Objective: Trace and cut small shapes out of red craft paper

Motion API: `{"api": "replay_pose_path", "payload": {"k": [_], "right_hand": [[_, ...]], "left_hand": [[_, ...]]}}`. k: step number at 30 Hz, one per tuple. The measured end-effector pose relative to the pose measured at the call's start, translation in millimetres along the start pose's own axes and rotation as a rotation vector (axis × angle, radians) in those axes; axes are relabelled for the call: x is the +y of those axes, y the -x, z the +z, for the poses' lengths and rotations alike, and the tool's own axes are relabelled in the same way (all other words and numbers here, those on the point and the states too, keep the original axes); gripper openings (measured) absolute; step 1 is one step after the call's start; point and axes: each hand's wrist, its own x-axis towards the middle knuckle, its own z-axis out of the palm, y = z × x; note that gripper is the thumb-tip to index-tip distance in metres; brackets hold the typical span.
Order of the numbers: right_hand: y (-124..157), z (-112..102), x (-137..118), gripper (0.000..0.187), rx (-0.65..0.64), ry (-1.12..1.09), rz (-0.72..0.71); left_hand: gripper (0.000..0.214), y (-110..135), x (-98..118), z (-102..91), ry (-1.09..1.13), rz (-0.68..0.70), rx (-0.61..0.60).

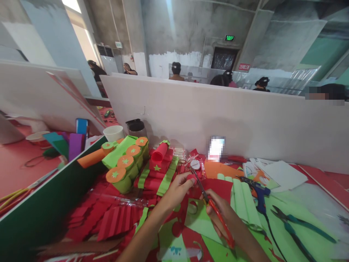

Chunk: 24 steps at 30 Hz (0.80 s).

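Observation:
My left hand [180,186] pinches a small red paper piece [191,178] in the middle of the table. In my right hand [218,209] is a pair of scissors [224,229] with red handles, its blades pointing up and away beside the red piece. Whether the blades touch the paper I cannot tell. Behind my left hand stands a red and green paper tank model [156,169] with a star on its front. Further left sits a green paper tank [122,156] with orange round ends and an orange barrel. Red and green sheets lie beneath my hands.
A blue glue gun [256,189] and green-handled pliers [302,222] lie on the right, near rolled green paper [242,200]. A lit phone [216,148] leans on the white partition [174,105]. Red strips [114,222] pile up left, beside a green board [51,203]. Several people sit beyond.

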Motion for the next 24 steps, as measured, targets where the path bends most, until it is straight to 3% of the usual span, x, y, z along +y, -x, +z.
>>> {"api": "replay_pose_path", "payload": {"k": [10,17,24], "right_hand": [[3,1,-13,0.06,0.006,0.047,0.022],[4,1,-23,0.066,-0.052,0.029,-0.029],[-4,-1,-11,0.078,-0.024,0.097,-0.022]], "left_hand": [[0.028,0,-2,1.7,-0.037,0.037,0.074],[0.027,1,-2,-0.5,-0.063,0.043,0.061],[0.027,1,0,-1.6,-0.061,0.042,0.034]]}}
